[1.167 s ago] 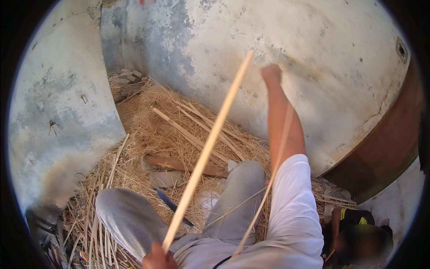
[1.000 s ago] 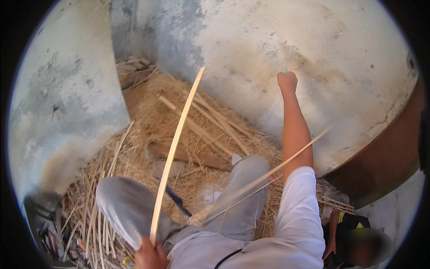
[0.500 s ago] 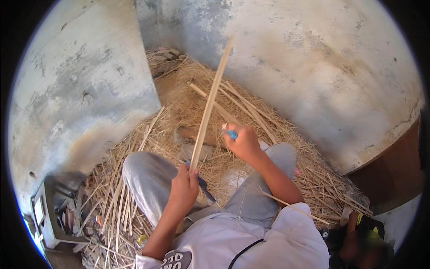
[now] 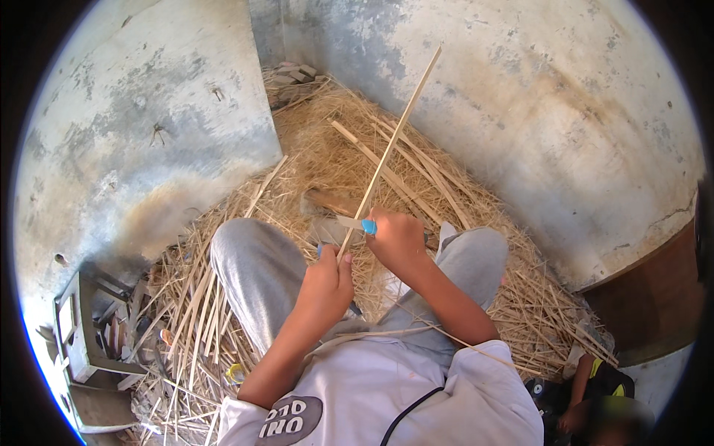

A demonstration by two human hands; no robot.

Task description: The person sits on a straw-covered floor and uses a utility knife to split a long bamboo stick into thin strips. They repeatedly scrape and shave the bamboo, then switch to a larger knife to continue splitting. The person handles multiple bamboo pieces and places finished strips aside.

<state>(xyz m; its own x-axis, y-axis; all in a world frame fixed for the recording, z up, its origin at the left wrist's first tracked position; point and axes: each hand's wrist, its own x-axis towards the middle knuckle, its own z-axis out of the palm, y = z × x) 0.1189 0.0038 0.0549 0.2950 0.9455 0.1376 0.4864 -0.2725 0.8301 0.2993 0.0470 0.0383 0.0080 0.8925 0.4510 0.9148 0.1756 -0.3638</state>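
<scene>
My left hand [image 4: 325, 286] is closed around the lower end of a long, thin bamboo strip [image 4: 396, 139], which slants up and away to the right. A bit of blue shows at its fingers; what it is I cannot tell. My right hand [image 4: 401, 241] grips a knife [image 4: 369, 226] with a blue handle, just beyond the left hand. Its short blade [image 4: 348, 221] points left and lies across the strip, a little above the left hand's fingers. Both hands are between my bent knees. A thin loose strip [image 4: 476, 353] rests across my shirt and right forearm.
Bamboo strips and shavings [image 4: 520, 312] cover the floor around my legs. A wooden block [image 4: 335, 201] lies ahead of my hands. Worn walls [image 4: 506, 111] meet beyond the pile. An overturned frame [image 4: 82, 364] stands at left; another person's arm [image 4: 580, 386] shows at lower right.
The strip has turned narrow side up and leans farther right. My right hand has come down to the left hand, bringing the blade onto the strip. The view has shifted slightly.
</scene>
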